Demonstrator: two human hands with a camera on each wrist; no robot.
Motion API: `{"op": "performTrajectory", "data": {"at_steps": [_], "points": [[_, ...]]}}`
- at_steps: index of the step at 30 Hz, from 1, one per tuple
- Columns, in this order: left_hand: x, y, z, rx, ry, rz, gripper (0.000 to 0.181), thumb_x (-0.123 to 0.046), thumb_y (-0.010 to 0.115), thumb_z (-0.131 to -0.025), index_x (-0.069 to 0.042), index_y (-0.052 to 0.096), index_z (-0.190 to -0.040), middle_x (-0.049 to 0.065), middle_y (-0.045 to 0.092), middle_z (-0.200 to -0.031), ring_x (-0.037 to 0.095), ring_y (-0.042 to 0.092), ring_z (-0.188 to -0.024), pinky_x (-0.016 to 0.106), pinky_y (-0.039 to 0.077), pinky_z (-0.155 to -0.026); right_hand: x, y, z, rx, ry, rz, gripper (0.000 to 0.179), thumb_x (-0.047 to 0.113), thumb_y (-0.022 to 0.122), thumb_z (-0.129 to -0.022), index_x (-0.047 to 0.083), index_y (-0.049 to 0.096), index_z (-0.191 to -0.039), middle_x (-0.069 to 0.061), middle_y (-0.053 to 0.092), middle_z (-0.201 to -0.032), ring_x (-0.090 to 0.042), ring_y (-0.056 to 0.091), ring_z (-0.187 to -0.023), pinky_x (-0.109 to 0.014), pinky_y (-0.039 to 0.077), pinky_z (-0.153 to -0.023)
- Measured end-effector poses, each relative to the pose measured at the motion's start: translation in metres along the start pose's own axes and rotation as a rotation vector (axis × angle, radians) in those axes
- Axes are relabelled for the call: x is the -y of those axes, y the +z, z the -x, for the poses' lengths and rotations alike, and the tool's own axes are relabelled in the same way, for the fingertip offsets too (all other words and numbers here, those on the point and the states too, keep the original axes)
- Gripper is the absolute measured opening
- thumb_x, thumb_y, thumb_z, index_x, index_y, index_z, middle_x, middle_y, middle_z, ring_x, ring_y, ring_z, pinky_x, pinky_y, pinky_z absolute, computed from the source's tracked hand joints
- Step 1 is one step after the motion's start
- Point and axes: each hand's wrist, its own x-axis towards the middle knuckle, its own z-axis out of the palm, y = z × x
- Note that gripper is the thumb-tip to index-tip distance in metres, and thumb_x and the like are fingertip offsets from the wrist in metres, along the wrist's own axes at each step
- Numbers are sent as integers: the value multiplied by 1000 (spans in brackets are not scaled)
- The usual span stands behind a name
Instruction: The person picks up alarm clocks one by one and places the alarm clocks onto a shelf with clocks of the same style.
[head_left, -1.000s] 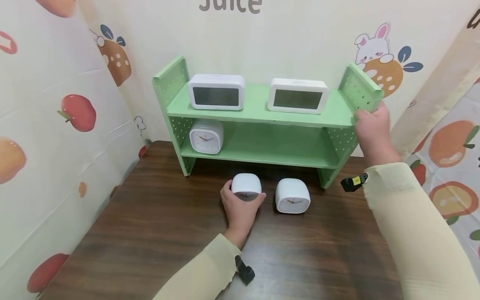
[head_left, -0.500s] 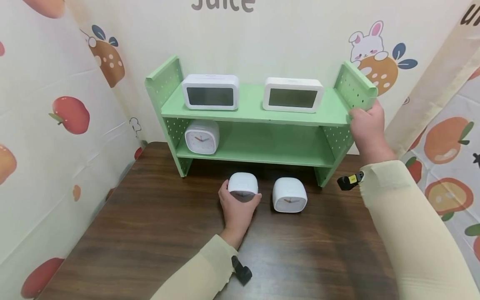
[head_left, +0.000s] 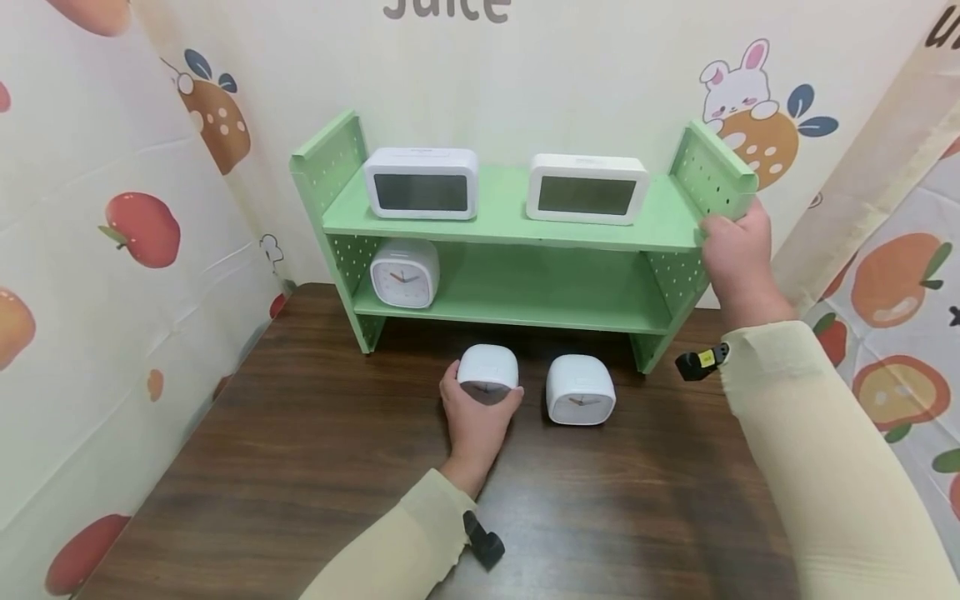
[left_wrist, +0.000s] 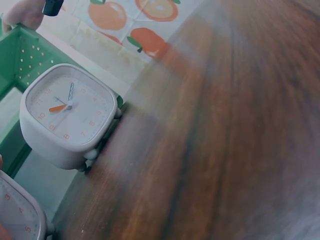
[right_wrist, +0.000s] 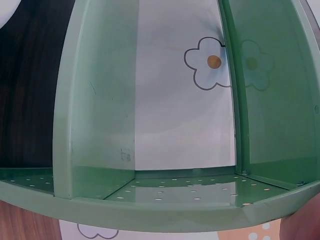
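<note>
My left hand (head_left: 477, 425) grips a small white alarm clock (head_left: 489, 363) from the near side, fingers at its left and thumb at its right. Its dial is partly covered by the hand; the left wrist view has a slice of that dial at the lower left. Just to the right, a matching alarm clock (head_left: 580, 390) stands on the table, its dial (left_wrist: 70, 110) plain in the left wrist view. My right hand (head_left: 738, 258) holds the right side panel of a green two-tier shelf (head_left: 555, 287), thumb on the inner side at the upper tier's height.
Two white digital clocks, one at left (head_left: 422, 185) and one at right (head_left: 587, 190), stand on the upper tier. A third round-cornered alarm clock (head_left: 405, 273) sits at the left of the lower tier. The dark wooden table (head_left: 300, 467) meets fruit-printed curtains (head_left: 150, 333).
The head view has shifted slightly, so the scene sits a little further left. Both hands keep their holds, and the clocks and shelf stay put.
</note>
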Motion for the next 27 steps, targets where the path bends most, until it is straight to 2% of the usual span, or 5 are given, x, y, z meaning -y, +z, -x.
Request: {"op": "performTrajectory", "data": {"at_steps": [6, 15, 22, 27], "points": [[0, -1, 0, 3, 5, 17, 103, -27, 94, -72, -12, 30, -152, 12, 36, -148, 31, 40, -132, 53, 36, -110, 2, 4, -1, 0, 3, 3, 61, 1, 36, -97, 19, 37, -156, -5, 47, -153, -16, 46, -134, -35, 33, -118], [-3, -2, -3, -3, 75, 44, 103, -29, 95, -71, -11, 33, -151, 9, 38, -146, 27, 41, -132, 50, 37, -109, -1, 3, -2, -25, 25, -10, 60, 0, 38, -96, 19, 41, -153, -3, 52, -146, -13, 51, -125, -33, 37, -113], [-17, -10, -5, -4, 82, 75, 104, -29, 94, -73, -11, 30, -153, 9, 37, -147, 27, 41, -132, 51, 37, -110, -5, 0, 0, -14, -9, -76, 59, -3, 37, -95, 18, 45, -150, -5, 55, -144, -14, 55, -122, -32, 39, -111], [-27, -15, -7, 1, 69, 96, 103, -30, 93, -74, -13, 29, -153, 6, 37, -148, 25, 39, -133, 52, 38, -110, -4, 0, 1, -2, -18, -82, 60, -3, 36, -95, 18, 45, -150, -7, 54, -146, -16, 54, -125, -34, 38, -112]]}}
